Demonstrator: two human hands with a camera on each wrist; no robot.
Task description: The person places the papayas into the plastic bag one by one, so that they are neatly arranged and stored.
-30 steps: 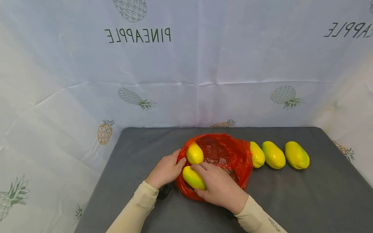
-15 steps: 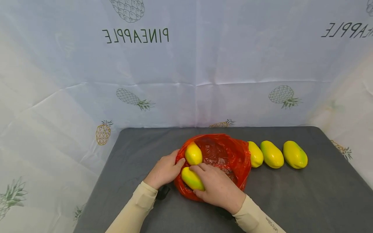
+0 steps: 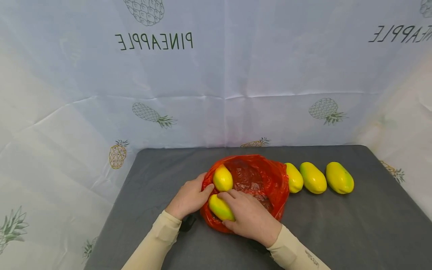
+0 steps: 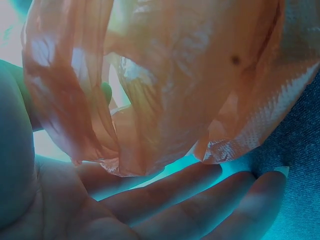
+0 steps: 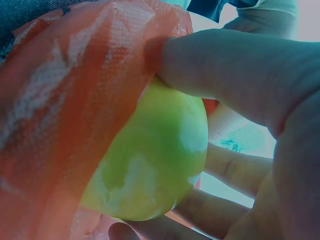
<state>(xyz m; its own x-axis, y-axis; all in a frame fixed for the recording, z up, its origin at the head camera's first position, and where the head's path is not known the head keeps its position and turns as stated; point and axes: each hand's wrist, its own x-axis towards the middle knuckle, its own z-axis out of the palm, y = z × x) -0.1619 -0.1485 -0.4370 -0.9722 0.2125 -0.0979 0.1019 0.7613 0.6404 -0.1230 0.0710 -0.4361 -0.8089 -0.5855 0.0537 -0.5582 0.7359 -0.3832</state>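
A red plastic bag (image 3: 278, 183) lies with its mouth spread wide in the head view. At its left rim is my left hand (image 3: 189, 197), thumb over the edge and fingers outside; the left wrist view shows these fingers (image 4: 185, 195) under the crinkled plastic. My right hand (image 3: 251, 215) reaches over the near side and grips a yellow mango (image 3: 220, 207) with a green tinge, inside the mouth. In the right wrist view thumb and fingers curl round this mango (image 5: 155, 155), partly covered by the bag's edge. Just behind it, a second mango (image 3: 222, 178) sits in the bag.
Right of the bag, three more mangoes stand in a row on the dark grey table (image 3: 337, 232): one partly behind the bag (image 3: 294, 178), one in the middle (image 3: 312, 178), one at the end (image 3: 339, 178). A pineapple-print curtain (image 3: 209, 75) hangs behind.
The head view has turned slightly, so everything sits a little further left. Both hands, the bag and the mangoes keep their places relative to each other.
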